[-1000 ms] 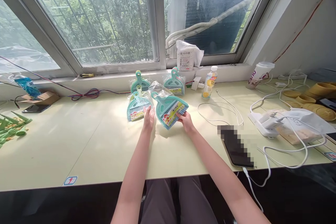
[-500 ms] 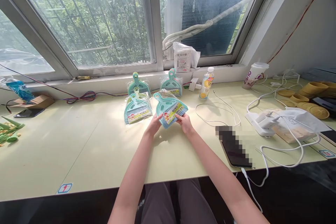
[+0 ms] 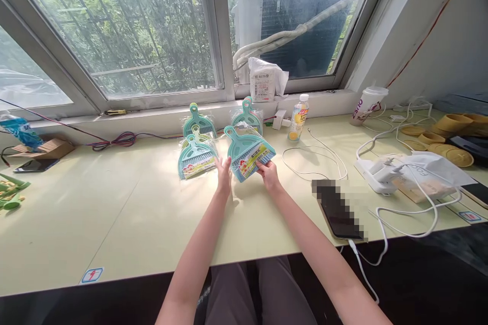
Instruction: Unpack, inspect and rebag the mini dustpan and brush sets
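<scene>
A teal dustpan-and-brush set [image 3: 249, 155] in clear wrapping, with a yellow label, is tilted up above the table. My right hand [image 3: 269, 175] grips its lower right corner, thumb on the front over the brush bristles. Just left of the set, my left hand [image 3: 224, 175] has its fingers stretched out and holds nothing; whether it still touches the wrapping, I cannot tell. To its left lies another wrapped dustpan set [image 3: 196, 157]. Behind that, a teal set [image 3: 198, 124] leans at the wall, and one more wrapped set [image 3: 247, 114] stands behind the held one.
On the right are a drink bottle [image 3: 298, 118], a paper cup [image 3: 368, 106], a phone [image 3: 339, 210], a power strip [image 3: 377, 177] and looping white cables. A cardboard box [image 3: 55, 147] and green plastic pieces [image 3: 11, 195] lie at the left. The window sill [image 3: 152, 111] borders the back.
My left hand has let go of the dustpan set's lower left edge and its fingers have straightened. My right hand keeps hold of the set. The view has shifted slightly.
</scene>
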`<action>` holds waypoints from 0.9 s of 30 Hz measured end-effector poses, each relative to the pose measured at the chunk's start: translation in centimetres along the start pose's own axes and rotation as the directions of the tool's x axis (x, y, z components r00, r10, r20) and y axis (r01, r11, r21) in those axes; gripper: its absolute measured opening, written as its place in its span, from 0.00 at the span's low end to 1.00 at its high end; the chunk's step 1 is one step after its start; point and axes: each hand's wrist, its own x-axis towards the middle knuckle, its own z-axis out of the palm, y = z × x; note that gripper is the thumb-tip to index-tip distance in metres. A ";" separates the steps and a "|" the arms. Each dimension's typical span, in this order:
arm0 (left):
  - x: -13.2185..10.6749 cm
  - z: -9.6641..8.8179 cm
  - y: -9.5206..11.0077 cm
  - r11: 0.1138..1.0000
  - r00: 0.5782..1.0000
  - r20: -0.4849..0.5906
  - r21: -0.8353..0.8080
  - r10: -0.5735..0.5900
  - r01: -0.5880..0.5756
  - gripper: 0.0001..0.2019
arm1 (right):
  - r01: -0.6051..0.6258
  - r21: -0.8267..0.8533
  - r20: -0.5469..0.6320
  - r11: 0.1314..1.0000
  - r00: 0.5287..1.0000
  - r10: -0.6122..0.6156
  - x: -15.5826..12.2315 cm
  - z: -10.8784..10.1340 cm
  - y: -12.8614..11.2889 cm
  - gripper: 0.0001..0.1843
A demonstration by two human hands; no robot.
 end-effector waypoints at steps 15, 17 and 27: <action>-1.0 0.2 0.0 0.614 0.895 0.125 0.687 0.428 -0.390 0.07 | -0.034 -0.163 0.073 0.986 0.996 0.046 -0.5 1.0 0.7 0.18; -1.1 0.3 0.0 0.603 0.887 0.118 0.693 0.446 -0.395 0.08 | -0.029 -0.158 0.073 0.987 0.997 0.041 -0.5 1.0 0.7 0.19; -0.6 0.4 -0.8 0.518 0.853 0.301 0.692 0.427 -0.503 0.13 | -0.018 -0.159 0.081 0.987 0.996 0.032 -0.8 1.2 0.4 0.29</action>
